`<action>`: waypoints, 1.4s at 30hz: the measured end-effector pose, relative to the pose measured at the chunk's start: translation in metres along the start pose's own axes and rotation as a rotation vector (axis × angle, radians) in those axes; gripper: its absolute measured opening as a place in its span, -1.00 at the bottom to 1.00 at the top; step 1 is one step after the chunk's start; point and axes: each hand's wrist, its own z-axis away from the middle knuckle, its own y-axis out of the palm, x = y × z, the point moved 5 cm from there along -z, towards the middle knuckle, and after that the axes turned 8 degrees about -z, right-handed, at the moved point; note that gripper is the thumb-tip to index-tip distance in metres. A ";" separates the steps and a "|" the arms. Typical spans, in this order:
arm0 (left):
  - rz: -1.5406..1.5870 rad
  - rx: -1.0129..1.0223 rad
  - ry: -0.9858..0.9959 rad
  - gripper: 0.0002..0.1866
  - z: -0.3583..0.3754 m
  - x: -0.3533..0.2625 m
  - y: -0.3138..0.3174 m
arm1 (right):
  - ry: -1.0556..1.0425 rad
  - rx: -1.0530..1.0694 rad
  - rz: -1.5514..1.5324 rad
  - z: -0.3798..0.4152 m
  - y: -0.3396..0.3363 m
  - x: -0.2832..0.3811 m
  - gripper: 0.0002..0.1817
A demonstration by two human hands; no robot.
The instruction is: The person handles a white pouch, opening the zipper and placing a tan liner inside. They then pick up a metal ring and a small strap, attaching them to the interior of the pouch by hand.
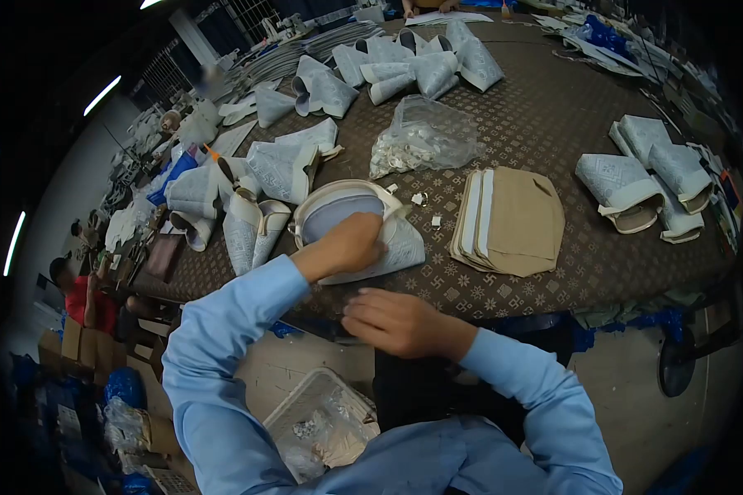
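Observation:
A pouch-shaped piece point(400, 245) of pale patterned fabric with a cream rim lies at the table's near edge, its grey-lined opening facing up. My left hand point(348, 245) is closed with curled fingers at the near side of that rim. What lies under the fingertips is hidden. My right hand point(400, 322) hovers just off the table edge, below the pouch and apart from it. Its fingers are loosely bent, slightly blurred, and no object shows in them. Small white bits point(436, 221) lie on the cloth to the right of the pouch.
Stacked tan panels point(524, 223) lie to the right, behind them a clear bag of small white pieces point(421, 144). Similar pouches stand at left point(281, 169), at the back point(429, 70) and far right point(623, 186). A white basket point(305, 384) is below the table. Other people are farther off.

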 end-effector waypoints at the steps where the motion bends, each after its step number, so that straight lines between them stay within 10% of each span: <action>1: -0.063 -0.004 0.105 -0.70 0.016 0.002 -0.007 | 0.019 0.011 -0.110 0.016 -0.025 -0.003 -0.73; 6: -0.258 0.128 0.222 -0.74 0.055 0.001 -0.026 | 0.374 0.004 0.141 -0.003 -0.092 -0.055 -0.65; 11: -0.170 -0.279 0.445 -0.78 0.053 0.007 -0.020 | 0.371 0.586 0.073 -0.004 -0.036 -0.093 -0.59; 25: 0.129 -0.135 -0.009 -0.76 0.038 0.039 0.000 | 0.721 0.625 -0.008 -0.028 0.002 -0.129 -0.82; 32: 0.228 0.066 0.119 -0.83 0.031 0.043 -0.001 | 0.664 0.724 -0.064 -0.029 0.012 -0.136 -0.78; 36: 0.246 -0.185 0.357 -0.89 0.036 0.037 0.004 | 0.614 0.798 -0.134 -0.027 0.011 -0.133 -0.81; 42: 0.286 -0.094 0.058 -0.84 0.043 0.050 0.012 | 0.383 0.645 0.014 -0.024 0.007 -0.122 -0.80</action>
